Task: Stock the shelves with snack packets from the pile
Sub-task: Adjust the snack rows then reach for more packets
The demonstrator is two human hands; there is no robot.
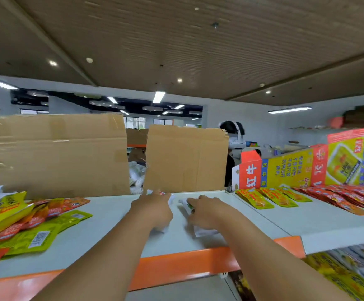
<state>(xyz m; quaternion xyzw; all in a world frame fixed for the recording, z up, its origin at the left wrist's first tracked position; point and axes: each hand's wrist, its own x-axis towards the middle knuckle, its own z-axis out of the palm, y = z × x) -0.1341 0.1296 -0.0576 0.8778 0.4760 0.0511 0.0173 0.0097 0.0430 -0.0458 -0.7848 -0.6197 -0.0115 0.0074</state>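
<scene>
Both my hands lie on the white top shelf [111, 222] with its orange front edge. My left hand [155, 208] rests flat on a white snack packet [170, 197] whose ends show beyond the fingers and under the wrist. My right hand [207, 210] rests on another white packet with green print [186, 205], fingers stretched over it. A pile of yellow, green and red snack packets [24, 222] lies at the left of the shelf. Yellow packets [272, 197] and red packets [339, 199] lie in rows on the right shelf board.
Two brown cardboard sheets [55, 153] [185, 159] stand along the shelf's back. A red and yellow display carton [302, 166] stands at the back right. A person wearing a white headset [236, 140] stands behind the cardboard. More packets [350, 274] fill the lower shelf at right.
</scene>
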